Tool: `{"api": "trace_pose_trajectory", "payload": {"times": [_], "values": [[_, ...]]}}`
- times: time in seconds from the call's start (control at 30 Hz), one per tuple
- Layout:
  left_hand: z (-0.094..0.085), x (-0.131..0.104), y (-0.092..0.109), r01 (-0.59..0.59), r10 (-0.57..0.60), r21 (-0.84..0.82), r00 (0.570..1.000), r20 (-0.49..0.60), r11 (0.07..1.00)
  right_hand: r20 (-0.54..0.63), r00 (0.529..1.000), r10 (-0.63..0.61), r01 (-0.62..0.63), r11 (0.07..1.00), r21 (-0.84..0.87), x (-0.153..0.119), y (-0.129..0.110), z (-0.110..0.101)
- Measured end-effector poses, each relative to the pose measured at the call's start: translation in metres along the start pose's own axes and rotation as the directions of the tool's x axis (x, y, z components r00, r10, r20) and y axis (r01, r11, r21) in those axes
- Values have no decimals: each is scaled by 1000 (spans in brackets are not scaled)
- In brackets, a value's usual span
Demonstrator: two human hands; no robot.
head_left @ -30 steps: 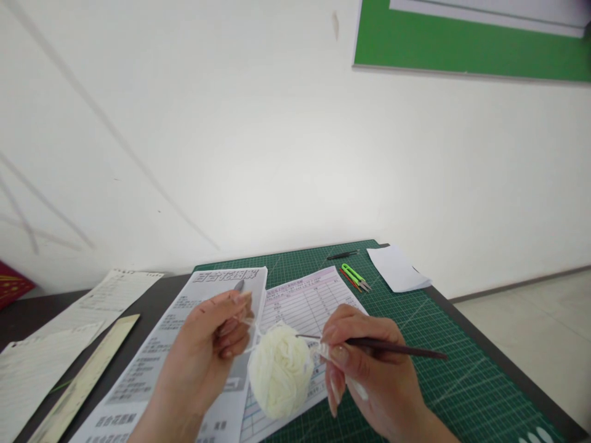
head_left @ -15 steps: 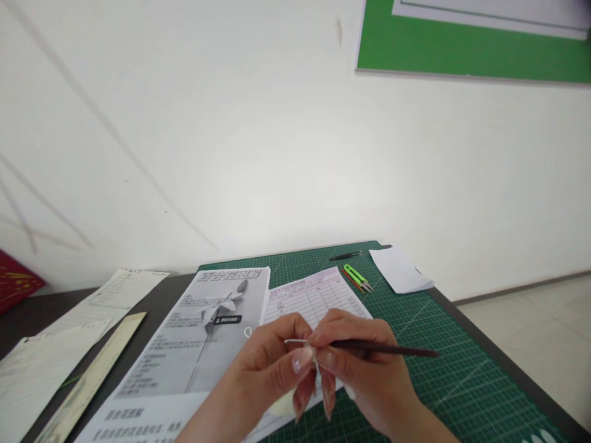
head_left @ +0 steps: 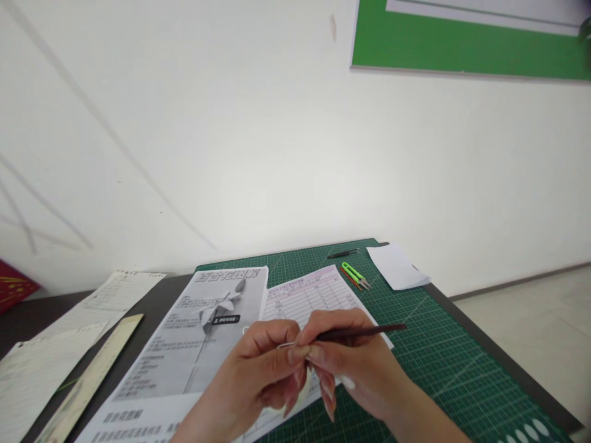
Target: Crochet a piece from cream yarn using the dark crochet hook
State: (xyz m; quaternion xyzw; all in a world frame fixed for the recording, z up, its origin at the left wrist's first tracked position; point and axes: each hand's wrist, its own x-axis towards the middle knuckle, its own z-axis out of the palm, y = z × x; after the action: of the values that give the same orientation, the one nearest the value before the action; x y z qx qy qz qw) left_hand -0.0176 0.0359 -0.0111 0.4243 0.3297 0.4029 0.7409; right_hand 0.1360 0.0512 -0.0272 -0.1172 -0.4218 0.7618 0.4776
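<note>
I see the right hand [head_left: 351, 363] pinching a dark crochet hook [head_left: 355, 333]; the left hand [head_left: 263, 369] is closed at the hook's tip, over the cutting mat's [head_left: 452, 369] near edge.

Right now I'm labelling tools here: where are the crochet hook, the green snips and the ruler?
crochet hook [head_left: 364, 331], head view, mid-handle.
green snips [head_left: 353, 273], head view, green handle.
ruler [head_left: 95, 368], head view, middle of the blade.
</note>
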Motion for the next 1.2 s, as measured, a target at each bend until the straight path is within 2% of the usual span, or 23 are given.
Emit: {"api": "trace_pose_trajectory", "payload": {"times": [0.13,0.23,0.43,0.57,0.7,0.8,0.9,1.0,1.1,1.2], "values": [[2,0,2,-25,23,80,1000,18,996,-20,999,51,-52,994,-97,-1,0,-3],[2,2,2,-45,43,159,999,14,986,-39,995,89,-93,990,-105,-1,0,-5],[-6,0,6,-126,165,274,978,-127,954,-26,983,183,-183,983,15,2,-7,-9],[-9,-5,11,-152,220,344,961,-167,927,-57,980,191,-193,981,-19,1,-12,-10],[-10,-7,12,-173,274,427,944,-186,888,-118,987,105,-118,987,-111,0,-15,-7],[-12,-5,12,-213,334,527,931,-145,823,-144,987,66,-86,987,-137,0,-15,-4],[-14,-1,11,-250,364,641,930,-49,726,-217,973,77,-114,980,-162,3,-11,-3],[-14,2,9,-267,364,651,931,-15,710,-276,960,40,-95,978,-188,5,-9,-1],[-11,4,7,-214,349,594,929,-120,775,-293,956,-6,-66,970,-233,5,-12,1],[-6,3,5,-163,349,529,896,-274,833,-279,960,-38,-34,968,-250,4,-17,2]]}}
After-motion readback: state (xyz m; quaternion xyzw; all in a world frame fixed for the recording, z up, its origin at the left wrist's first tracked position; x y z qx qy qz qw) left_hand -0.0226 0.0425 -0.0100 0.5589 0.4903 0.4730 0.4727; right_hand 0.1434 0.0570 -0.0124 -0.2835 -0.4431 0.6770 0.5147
